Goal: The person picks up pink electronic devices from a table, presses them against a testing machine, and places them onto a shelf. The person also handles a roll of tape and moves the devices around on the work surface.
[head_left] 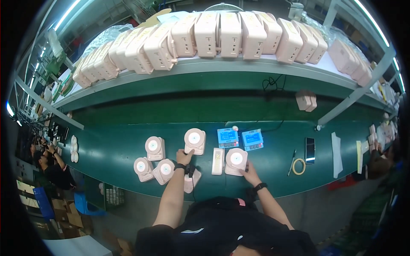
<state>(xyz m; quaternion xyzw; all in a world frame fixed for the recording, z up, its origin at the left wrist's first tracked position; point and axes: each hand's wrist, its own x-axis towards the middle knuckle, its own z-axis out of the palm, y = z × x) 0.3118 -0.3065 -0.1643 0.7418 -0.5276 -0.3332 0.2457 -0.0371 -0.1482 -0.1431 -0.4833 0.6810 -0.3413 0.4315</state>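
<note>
My left hand [184, 158] grips the lower edge of a pale pink device with a round white pad [194, 139], its fingers partly hidden. A similar pink device with a round pad [236, 159] lies at centre right, and my right hand [252, 174] holds its lower right edge. Between the two stands a narrow pink block [218, 161] on its side. Left of my left hand lie several more round-pad devices [154, 147]. Another pink device [192, 181] sits beside my left wrist, with a black cable near it. Two small meters with lit blue screens [227, 137] are just beyond the right-hand device.
A shelf [188, 64] above the green table [128, 187] carries a long row of pink devices [208, 34]. To the right lie a phone [310, 150], a pen [291, 162], a tape roll [298, 167] and a white strip [336, 154]. Other people work at both far sides.
</note>
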